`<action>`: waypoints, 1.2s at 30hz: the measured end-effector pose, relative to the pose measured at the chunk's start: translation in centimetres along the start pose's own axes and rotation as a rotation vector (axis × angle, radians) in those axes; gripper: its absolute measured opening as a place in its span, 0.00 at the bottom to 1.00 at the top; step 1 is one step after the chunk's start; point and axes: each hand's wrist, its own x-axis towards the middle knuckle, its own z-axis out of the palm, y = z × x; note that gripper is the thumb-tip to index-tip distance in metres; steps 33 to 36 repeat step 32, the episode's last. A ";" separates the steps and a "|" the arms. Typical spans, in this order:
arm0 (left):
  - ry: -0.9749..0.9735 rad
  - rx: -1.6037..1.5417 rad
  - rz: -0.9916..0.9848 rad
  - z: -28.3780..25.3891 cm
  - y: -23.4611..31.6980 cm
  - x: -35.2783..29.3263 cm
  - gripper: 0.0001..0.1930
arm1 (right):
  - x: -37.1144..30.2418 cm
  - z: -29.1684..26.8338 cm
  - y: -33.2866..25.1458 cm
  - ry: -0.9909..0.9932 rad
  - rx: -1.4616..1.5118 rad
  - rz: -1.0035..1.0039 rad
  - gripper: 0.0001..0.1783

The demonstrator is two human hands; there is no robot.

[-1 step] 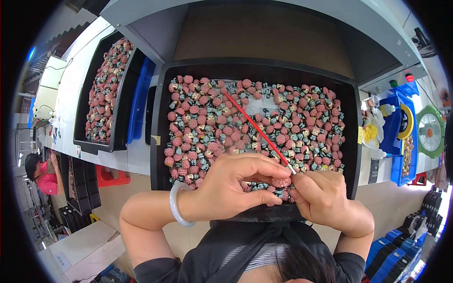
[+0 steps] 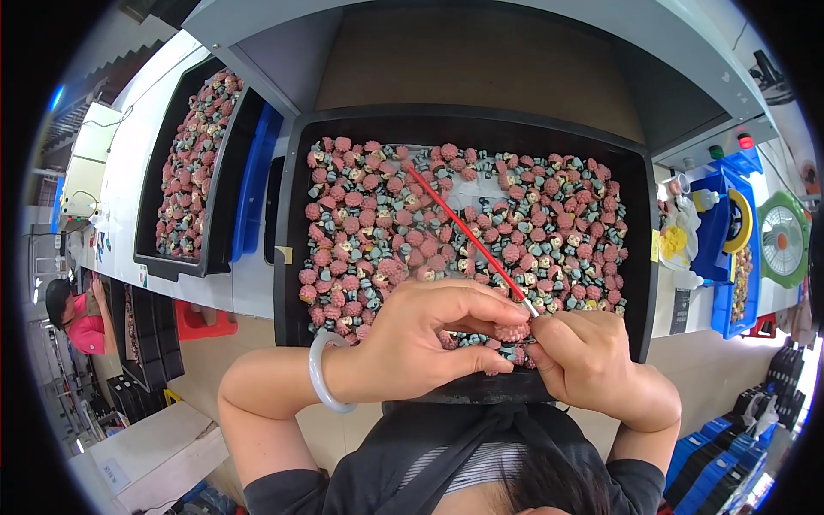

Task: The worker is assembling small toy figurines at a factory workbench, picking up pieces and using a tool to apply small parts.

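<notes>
My left hand (image 2: 429,335), with a pale bangle (image 2: 319,373) on its wrist, is closed around a small figurine with a pink, bumpy top (image 2: 512,330), which shows between thumb and fingers. Facing it, my right hand (image 2: 588,348) pinches a thin red-handled brush (image 2: 470,233) low down near its silver collar. The handle slants up and to the left over the parts; the brush's tip is hidden by my fingers. Both hands are over the near edge of a large black tray (image 2: 468,124) full of similar pink, grey-green and cream figurines (image 2: 386,223).
Another black tray (image 2: 146,210) of figurines stands at left beside a blue bin (image 2: 255,189). At right are a blue basket (image 2: 708,227), a yellow ring (image 2: 740,221), bottles and a green fan (image 2: 783,240). A grey shelf frame (image 2: 481,13) arches overhead. A person in pink (image 2: 86,326) sits far left.
</notes>
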 end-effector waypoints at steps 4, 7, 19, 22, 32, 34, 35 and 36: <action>-0.002 0.004 0.011 0.1 -0.2 -0.1 0.18 | 0.1 -0.4 0.4 -0.096 0.122 0.062 0.08; -0.007 0.039 0.031 0.1 -0.1 0.0 0.17 | 0.3 -0.7 0.6 -0.178 0.374 0.143 0.06; 0.012 -0.005 0.044 0.2 0.0 0.1 0.17 | 0.2 -0.3 0.9 0.080 0.154 -0.054 0.07; 0.002 0.086 0.060 0.0 0.0 0.1 0.18 | 0.3 -0.2 0.6 0.097 0.044 -0.075 0.09; -0.009 0.244 0.097 -0.2 0.0 0.0 0.19 | 0.2 0.0 0.5 0.038 -0.013 -0.029 0.10; -0.009 0.244 0.097 -0.2 0.0 0.0 0.19 | 0.2 0.0 0.5 0.038 -0.013 -0.029 0.10; -0.009 0.244 0.097 -0.2 0.0 0.0 0.19 | 0.2 0.0 0.5 0.038 -0.013 -0.029 0.10; -0.009 0.244 0.097 -0.2 0.0 0.0 0.19 | 0.2 0.0 0.5 0.038 -0.013 -0.029 0.10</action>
